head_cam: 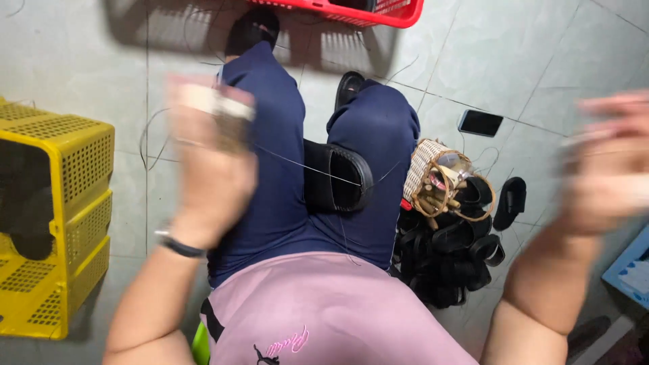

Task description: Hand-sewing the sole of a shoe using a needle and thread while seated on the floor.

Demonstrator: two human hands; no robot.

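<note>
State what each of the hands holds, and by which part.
Left hand grips a small pale object around its body. The blurred right hand's hold cannot be told.

Pink shirt (324, 304), navy trousers (270, 169), dark wristband (179, 247), black sandals (251, 28).

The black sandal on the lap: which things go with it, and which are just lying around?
In use:
black sandal
thin thread
left hand
right hand, blurred
pile of black sandals

Lying about:
yellow crate
red basket
phone
woven basket
</note>
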